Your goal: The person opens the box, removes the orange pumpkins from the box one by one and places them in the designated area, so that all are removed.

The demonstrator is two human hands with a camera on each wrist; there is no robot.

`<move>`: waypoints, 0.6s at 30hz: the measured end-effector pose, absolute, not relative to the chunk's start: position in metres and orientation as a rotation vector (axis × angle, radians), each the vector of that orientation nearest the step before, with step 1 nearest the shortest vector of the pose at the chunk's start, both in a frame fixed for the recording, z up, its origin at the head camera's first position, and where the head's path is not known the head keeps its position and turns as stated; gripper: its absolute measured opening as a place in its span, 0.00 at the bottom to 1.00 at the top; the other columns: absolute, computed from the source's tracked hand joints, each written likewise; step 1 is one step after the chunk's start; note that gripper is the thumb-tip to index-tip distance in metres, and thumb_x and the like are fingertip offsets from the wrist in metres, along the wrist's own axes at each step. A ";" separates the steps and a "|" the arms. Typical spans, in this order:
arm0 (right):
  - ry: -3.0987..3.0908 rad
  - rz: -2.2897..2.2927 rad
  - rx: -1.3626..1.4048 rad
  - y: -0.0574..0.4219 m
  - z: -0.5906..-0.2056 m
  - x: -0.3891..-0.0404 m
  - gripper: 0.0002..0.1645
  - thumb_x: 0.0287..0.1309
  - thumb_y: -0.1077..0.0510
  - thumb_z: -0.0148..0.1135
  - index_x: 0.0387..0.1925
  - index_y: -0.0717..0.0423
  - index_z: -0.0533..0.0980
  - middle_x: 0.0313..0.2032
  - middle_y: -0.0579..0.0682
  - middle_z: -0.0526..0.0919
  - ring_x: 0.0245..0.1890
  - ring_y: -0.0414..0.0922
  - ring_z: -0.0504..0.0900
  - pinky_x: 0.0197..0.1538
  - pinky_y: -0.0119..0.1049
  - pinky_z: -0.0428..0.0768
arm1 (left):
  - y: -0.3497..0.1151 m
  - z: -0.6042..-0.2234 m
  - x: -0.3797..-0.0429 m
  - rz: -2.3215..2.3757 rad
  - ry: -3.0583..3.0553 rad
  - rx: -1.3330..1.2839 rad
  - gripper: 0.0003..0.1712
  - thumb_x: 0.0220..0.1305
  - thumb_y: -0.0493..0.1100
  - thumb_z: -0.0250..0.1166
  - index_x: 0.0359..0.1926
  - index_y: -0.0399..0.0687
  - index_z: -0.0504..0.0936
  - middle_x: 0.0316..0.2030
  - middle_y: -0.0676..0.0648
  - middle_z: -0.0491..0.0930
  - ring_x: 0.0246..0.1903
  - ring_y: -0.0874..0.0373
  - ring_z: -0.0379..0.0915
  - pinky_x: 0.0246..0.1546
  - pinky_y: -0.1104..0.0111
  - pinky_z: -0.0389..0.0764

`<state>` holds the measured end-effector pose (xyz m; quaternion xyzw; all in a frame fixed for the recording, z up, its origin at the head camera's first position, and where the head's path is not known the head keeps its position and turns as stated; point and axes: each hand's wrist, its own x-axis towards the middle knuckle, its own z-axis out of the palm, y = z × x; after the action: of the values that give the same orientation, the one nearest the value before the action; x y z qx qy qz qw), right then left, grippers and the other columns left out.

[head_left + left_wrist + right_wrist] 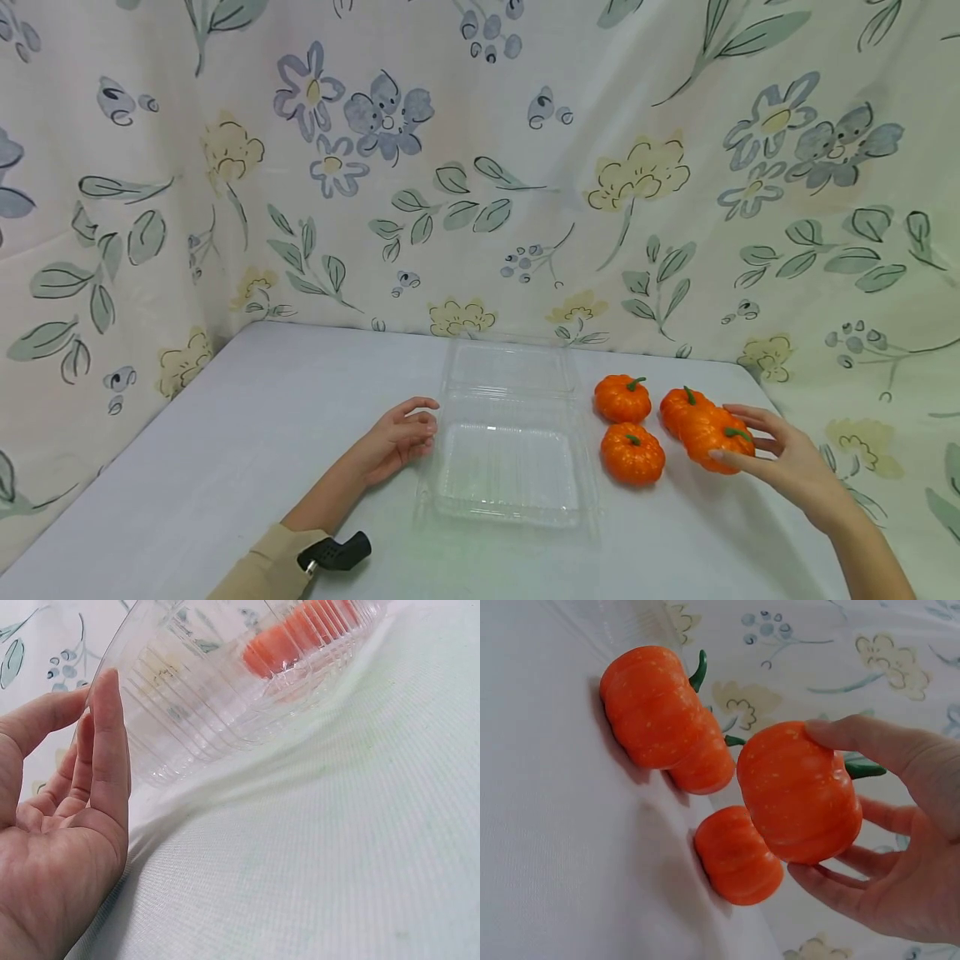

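My right hand (pixel 795 458) grips a small orange pumpkin (pixel 716 440) with a green stem, thumb on one side and fingers on the other. In the right wrist view the held pumpkin (pixel 799 793) hangs above the table. Three more pumpkins stand nearby: one (pixel 680 407) partly behind the held one, one (pixel 622 398) farther back and one (pixel 633 454) in front of that. At the left edge of a clear plastic clamshell box (pixel 510 467), my left hand (pixel 393 442) rests with loosely bent fingers. Its fingertips (pixel 109 690) meet or nearly meet the box's rim.
The box lies opened on the white table (pixel 285 433), its lid (pixel 510 367) folded toward the back. A floral curtain (pixel 480 167) hangs behind the table and along its sides. A black device (pixel 337 552) sits at the left sleeve's cuff.
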<state>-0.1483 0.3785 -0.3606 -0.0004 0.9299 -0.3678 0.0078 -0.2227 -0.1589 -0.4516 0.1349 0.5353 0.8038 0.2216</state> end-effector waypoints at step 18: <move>2.828 -1.066 -0.075 0.391 -0.373 -0.153 0.44 0.69 0.51 0.70 0.74 0.68 0.62 0.69 0.79 0.65 0.58 0.68 0.78 0.50 0.55 0.85 | -0.159 -0.452 -0.223 2.214 1.491 0.374 0.17 0.75 0.28 0.56 0.58 0.47 0.71 0.37 0.55 0.78 0.32 0.66 0.81 0.36 0.77 0.84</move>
<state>-0.1527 0.3909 -0.3728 -0.0249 0.9337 -0.3521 0.0592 -0.2228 -0.1592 -0.4518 0.1353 0.5394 0.8011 0.2212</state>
